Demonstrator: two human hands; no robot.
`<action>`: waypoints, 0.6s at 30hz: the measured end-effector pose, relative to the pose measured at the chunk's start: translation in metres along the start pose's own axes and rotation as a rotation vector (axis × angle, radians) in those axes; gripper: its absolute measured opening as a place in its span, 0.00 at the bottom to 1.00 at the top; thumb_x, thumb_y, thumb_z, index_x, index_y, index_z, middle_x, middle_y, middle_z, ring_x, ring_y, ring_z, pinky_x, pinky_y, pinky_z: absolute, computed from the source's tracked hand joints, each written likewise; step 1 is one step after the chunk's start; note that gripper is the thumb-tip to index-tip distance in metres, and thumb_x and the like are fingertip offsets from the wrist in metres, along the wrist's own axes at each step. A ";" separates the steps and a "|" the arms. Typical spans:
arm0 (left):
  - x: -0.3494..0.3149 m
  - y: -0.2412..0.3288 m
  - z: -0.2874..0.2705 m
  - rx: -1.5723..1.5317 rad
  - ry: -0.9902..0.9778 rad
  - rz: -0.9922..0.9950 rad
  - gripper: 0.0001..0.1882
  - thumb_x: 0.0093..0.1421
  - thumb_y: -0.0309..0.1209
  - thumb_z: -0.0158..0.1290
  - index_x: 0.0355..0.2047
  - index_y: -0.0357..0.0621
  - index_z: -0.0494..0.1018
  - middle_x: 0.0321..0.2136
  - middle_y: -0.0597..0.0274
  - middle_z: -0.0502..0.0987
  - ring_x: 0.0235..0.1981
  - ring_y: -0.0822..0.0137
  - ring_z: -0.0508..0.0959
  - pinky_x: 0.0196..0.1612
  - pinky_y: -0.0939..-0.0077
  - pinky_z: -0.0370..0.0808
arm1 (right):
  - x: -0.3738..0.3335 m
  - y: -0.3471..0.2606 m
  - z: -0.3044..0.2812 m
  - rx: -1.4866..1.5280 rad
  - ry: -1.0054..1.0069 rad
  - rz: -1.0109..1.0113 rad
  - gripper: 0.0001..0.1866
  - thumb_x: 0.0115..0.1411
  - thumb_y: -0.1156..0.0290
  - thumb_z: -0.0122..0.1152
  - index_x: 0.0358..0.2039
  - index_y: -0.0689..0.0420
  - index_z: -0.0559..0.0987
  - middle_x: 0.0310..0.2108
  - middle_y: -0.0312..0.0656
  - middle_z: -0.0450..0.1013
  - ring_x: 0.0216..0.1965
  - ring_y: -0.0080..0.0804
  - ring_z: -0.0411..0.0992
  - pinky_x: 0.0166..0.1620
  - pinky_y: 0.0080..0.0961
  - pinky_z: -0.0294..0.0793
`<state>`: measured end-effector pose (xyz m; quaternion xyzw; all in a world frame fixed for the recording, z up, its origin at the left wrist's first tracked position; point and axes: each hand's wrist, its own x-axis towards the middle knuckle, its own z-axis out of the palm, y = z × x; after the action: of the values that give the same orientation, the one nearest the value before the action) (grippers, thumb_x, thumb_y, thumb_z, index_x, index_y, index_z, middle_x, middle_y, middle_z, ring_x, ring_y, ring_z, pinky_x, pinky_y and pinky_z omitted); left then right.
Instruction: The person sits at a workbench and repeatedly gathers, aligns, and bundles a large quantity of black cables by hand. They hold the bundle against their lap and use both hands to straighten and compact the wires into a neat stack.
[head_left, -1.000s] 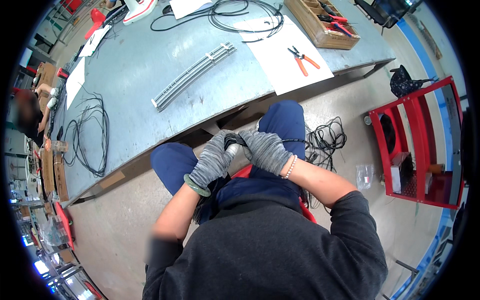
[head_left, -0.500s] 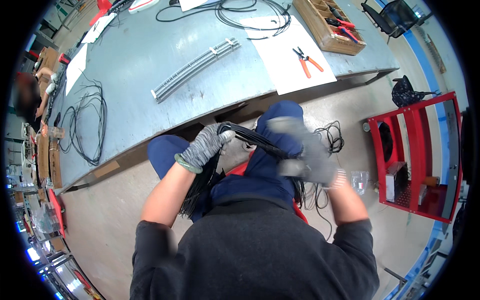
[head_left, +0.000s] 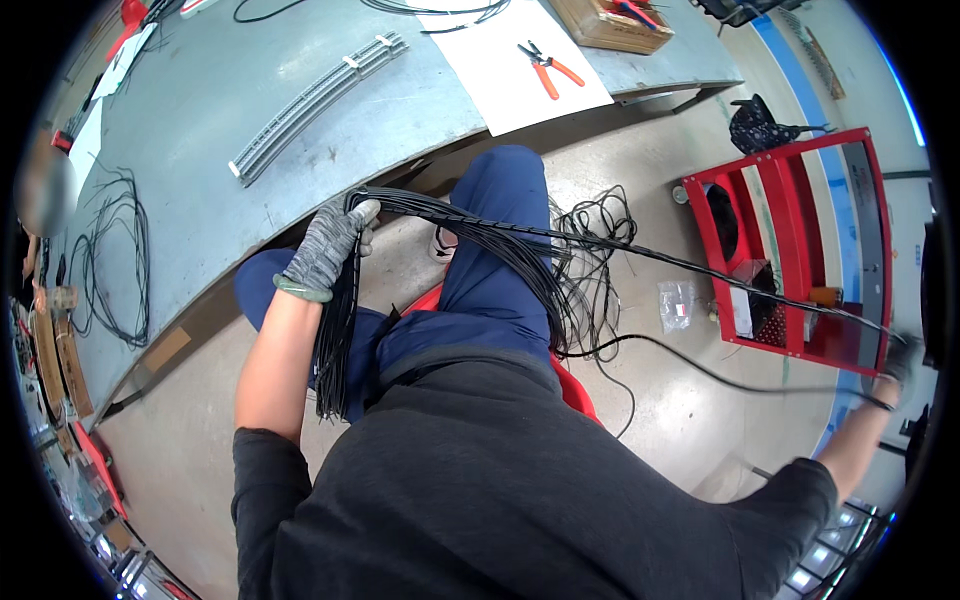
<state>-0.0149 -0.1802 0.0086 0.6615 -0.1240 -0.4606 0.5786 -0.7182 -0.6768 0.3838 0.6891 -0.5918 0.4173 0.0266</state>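
Observation:
My left hand (head_left: pixel 330 245), in a grey knit glove, is closed around a bundle of thin black cables (head_left: pixel 500 245) above my lap. The bundle bends at that hand, one part hanging beside my left thigh and the other lying over my right thigh. Far out to the right, my blurred right hand (head_left: pixel 900 360), also gloved, grips a long black cable (head_left: pixel 680 262). This cable looks twisted or spiral-wrapped and runs taut from near my left hand. A second length goes from the right hand back toward my right hip in a slack curve.
On the metal table (head_left: pixel 290 60) lie slotted grey strips (head_left: pixel 310 105), orange-handled wire strippers (head_left: pixel 550 68) on white paper, a wooden box (head_left: pixel 610 25) and a cable coil (head_left: pixel 120 255). Loose cables (head_left: pixel 600 225) and a plastic bag (head_left: pixel 677 305) are on the floor. A red cart (head_left: pixel 800 250) stands right.
My right hand has swept from beside the bundle far out to the right, drawing a cable taut. My left hand keeps hold of the bundle. The whole view has shifted somewhat.

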 end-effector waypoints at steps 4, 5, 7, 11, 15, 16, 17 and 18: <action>-0.005 0.003 0.010 0.058 0.009 0.012 0.09 0.61 0.35 0.53 0.31 0.43 0.71 0.19 0.70 0.67 0.17 0.77 0.68 0.20 0.82 0.70 | -0.198 0.073 0.168 -0.036 -0.911 0.299 0.19 0.60 0.60 0.54 0.50 0.54 0.72 0.43 0.41 0.72 0.43 0.37 0.71 0.43 0.40 0.75; -0.007 0.005 0.012 0.064 0.026 -0.001 0.09 0.61 0.36 0.53 0.31 0.43 0.71 0.18 0.69 0.67 0.17 0.77 0.68 0.20 0.82 0.69 | -0.270 0.040 0.210 0.130 -1.080 0.560 0.21 0.60 0.58 0.54 0.51 0.53 0.72 0.45 0.39 0.72 0.46 0.37 0.70 0.43 0.42 0.75; -0.004 -0.001 0.011 0.077 0.018 -0.005 0.10 0.61 0.37 0.53 0.31 0.43 0.72 0.17 0.69 0.68 0.16 0.77 0.68 0.20 0.82 0.69 | -0.391 -0.061 0.252 0.513 -1.360 0.890 0.29 0.61 0.45 0.52 0.54 0.53 0.71 0.53 0.41 0.68 0.55 0.37 0.64 0.50 0.46 0.73; 0.001 -0.009 0.010 0.130 -0.006 -0.019 0.11 0.61 0.38 0.53 0.33 0.43 0.73 0.16 0.69 0.69 0.16 0.77 0.68 0.20 0.82 0.69 | -0.505 -0.089 0.303 1.041 -1.372 1.321 0.36 0.59 0.39 0.48 0.54 0.59 0.69 0.50 0.46 0.71 0.49 0.39 0.69 0.50 0.44 0.72; 0.004 -0.009 0.015 0.146 -0.005 -0.012 0.11 0.61 0.39 0.53 0.34 0.43 0.72 0.16 0.69 0.69 0.16 0.77 0.69 0.21 0.82 0.69 | -0.547 -0.053 0.325 0.063 -1.289 0.620 0.26 0.55 0.50 0.60 0.46 0.57 0.75 0.40 0.48 0.76 0.41 0.43 0.74 0.45 0.37 0.74; 0.002 -0.010 0.014 0.139 0.004 0.004 0.11 0.61 0.39 0.54 0.34 0.43 0.72 0.16 0.69 0.69 0.16 0.77 0.69 0.20 0.82 0.69 | -0.549 -0.043 0.329 -0.136 -1.232 0.445 0.26 0.54 0.51 0.61 0.46 0.57 0.75 0.40 0.50 0.76 0.43 0.45 0.74 0.46 0.37 0.73; 0.003 -0.011 0.015 0.143 0.014 0.004 0.11 0.61 0.38 0.53 0.34 0.43 0.72 0.16 0.69 0.69 0.16 0.77 0.69 0.20 0.82 0.68 | -0.553 -0.029 0.333 -0.334 -1.160 0.273 0.27 0.52 0.51 0.63 0.45 0.58 0.76 0.40 0.53 0.76 0.44 0.46 0.74 0.48 0.38 0.73; 0.004 -0.011 0.015 0.148 0.023 0.003 0.11 0.61 0.38 0.53 0.33 0.44 0.72 0.16 0.69 0.69 0.16 0.77 0.68 0.20 0.82 0.68 | -0.565 -0.018 0.333 -0.356 -1.100 0.223 0.25 0.53 0.53 0.63 0.42 0.61 0.77 0.40 0.55 0.76 0.42 0.47 0.74 0.46 0.34 0.72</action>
<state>-0.0282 -0.1899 -0.0016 0.7074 -0.1521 -0.4416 0.5305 -0.4947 -0.3999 -0.1678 0.7230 -0.6484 -0.1072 -0.2130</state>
